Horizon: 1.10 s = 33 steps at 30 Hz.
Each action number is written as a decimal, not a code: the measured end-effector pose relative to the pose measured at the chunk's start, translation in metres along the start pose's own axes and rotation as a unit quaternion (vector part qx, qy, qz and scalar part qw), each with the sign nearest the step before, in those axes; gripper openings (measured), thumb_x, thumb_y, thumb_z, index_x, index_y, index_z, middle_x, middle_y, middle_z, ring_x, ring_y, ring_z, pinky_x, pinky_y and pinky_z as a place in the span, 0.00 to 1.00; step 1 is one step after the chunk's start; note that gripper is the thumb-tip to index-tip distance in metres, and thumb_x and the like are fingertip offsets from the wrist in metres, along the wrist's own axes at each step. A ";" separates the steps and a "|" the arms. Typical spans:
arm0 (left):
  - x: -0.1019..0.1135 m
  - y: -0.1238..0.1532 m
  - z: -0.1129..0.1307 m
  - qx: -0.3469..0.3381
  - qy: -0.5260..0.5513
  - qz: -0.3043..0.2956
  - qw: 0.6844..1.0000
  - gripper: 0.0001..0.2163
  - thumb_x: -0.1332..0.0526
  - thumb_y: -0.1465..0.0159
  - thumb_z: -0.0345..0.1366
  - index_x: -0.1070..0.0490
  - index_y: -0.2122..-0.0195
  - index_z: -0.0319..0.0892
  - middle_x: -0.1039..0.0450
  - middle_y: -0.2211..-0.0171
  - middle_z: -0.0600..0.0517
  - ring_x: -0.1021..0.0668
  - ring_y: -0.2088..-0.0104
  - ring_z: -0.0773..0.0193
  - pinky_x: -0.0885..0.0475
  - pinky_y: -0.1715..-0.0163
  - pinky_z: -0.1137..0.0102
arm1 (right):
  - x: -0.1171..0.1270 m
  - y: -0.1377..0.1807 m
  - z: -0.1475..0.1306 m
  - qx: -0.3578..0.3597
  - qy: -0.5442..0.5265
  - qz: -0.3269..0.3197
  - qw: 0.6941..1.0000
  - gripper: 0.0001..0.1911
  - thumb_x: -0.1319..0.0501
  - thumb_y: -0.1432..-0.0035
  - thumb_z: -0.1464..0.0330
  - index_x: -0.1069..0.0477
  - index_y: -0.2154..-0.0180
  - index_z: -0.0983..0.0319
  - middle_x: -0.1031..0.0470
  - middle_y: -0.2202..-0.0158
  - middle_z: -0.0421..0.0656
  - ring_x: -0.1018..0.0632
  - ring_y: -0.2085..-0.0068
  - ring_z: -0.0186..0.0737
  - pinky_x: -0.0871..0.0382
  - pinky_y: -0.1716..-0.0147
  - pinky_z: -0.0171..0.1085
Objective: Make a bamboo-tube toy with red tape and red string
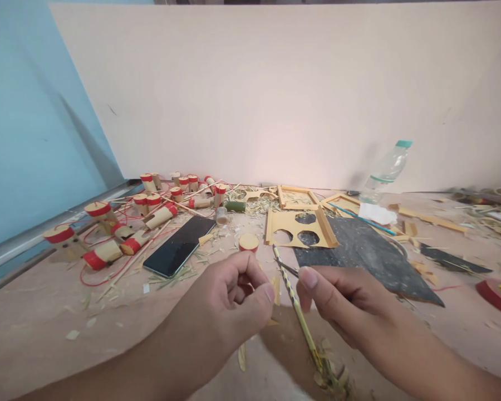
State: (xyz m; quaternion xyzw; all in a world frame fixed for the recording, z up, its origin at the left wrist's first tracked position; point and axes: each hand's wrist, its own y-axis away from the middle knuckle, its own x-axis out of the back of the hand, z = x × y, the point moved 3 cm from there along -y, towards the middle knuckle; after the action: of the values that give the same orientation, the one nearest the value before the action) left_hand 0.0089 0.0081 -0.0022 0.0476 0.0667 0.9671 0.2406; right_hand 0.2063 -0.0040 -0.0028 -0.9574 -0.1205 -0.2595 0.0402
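Note:
My left hand [234,306] is just left of the middle, its fingers curled and thumb against the forefinger; what they pinch, if anything, I cannot make out. With thumb and forefinger, my right hand [346,306] pinches a thin dark strip [287,268], whose tip points left. Between the hands runs a slim pale green stick [303,320] with a dark spiral pattern near its upper end. Its lower end meets a tangle of plant shavings [332,381]. Beyond my left hand sits a round wooden disc with a red rim [249,241].
Several red-banded bamboo cylinders [99,210] and red cords crowd the left, beside a black phone [179,247]. Ahead is a cardboard frame with round holes [294,224], next to a dark sheet [359,250]. A tilted plastic bottle [386,172] and red tape roll [495,295] are right.

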 end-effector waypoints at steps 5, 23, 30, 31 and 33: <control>0.000 -0.004 -0.003 0.006 0.015 0.008 1.000 0.12 0.35 0.27 0.44 0.33 0.65 0.46 0.43 0.82 0.65 0.45 0.84 0.75 0.51 0.85 0.79 | 0.002 -0.010 -0.004 0.025 0.033 0.060 0.997 0.35 0.48 0.31 0.36 0.31 0.73 0.58 0.43 0.80 0.35 0.36 0.76 0.38 0.39 0.76 0.35; 0.014 -0.007 -0.002 0.016 -0.307 0.002 0.951 0.06 0.38 0.33 0.39 0.30 0.67 0.46 0.34 0.76 0.59 0.33 0.76 0.65 0.44 0.77 0.72 | -0.001 -0.018 0.014 0.036 0.107 0.032 0.993 0.21 0.53 0.21 0.52 0.38 0.65 0.56 0.34 0.73 0.35 0.29 0.70 0.41 0.38 0.68 0.39; 0.031 0.002 0.004 0.092 -0.434 -0.060 0.894 0.06 0.39 0.37 0.40 0.26 0.69 0.46 0.24 0.72 0.54 0.26 0.71 0.59 0.42 0.75 0.69 | -0.001 -0.019 0.012 0.041 0.113 0.025 0.992 0.23 0.53 0.21 0.52 0.40 0.68 0.55 0.35 0.74 0.35 0.30 0.71 0.41 0.41 0.69 0.39; 0.033 0.003 0.003 0.102 -0.444 -0.069 0.887 0.07 0.39 0.37 0.40 0.25 0.69 0.46 0.23 0.72 0.54 0.26 0.71 0.58 0.42 0.75 0.68 | -0.001 -0.018 0.013 0.043 0.114 0.024 0.992 0.23 0.53 0.21 0.52 0.40 0.68 0.55 0.35 0.74 0.35 0.30 0.71 0.41 0.41 0.69 0.39; 0.036 0.006 0.000 0.107 -0.463 -0.083 0.876 0.07 0.40 0.37 0.39 0.25 0.69 0.46 0.23 0.72 0.54 0.27 0.71 0.59 0.42 0.75 0.68 | -0.001 -0.018 0.014 0.045 0.116 0.023 0.992 0.24 0.54 0.20 0.51 0.40 0.68 0.56 0.34 0.74 0.35 0.29 0.71 0.41 0.41 0.69 0.39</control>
State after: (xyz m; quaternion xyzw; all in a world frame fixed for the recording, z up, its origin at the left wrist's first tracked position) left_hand -0.0255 0.0199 0.0012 0.5093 0.0542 0.7984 0.3165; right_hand 0.2076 0.0150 -0.0157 -0.9207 -0.1050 -0.3617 0.1027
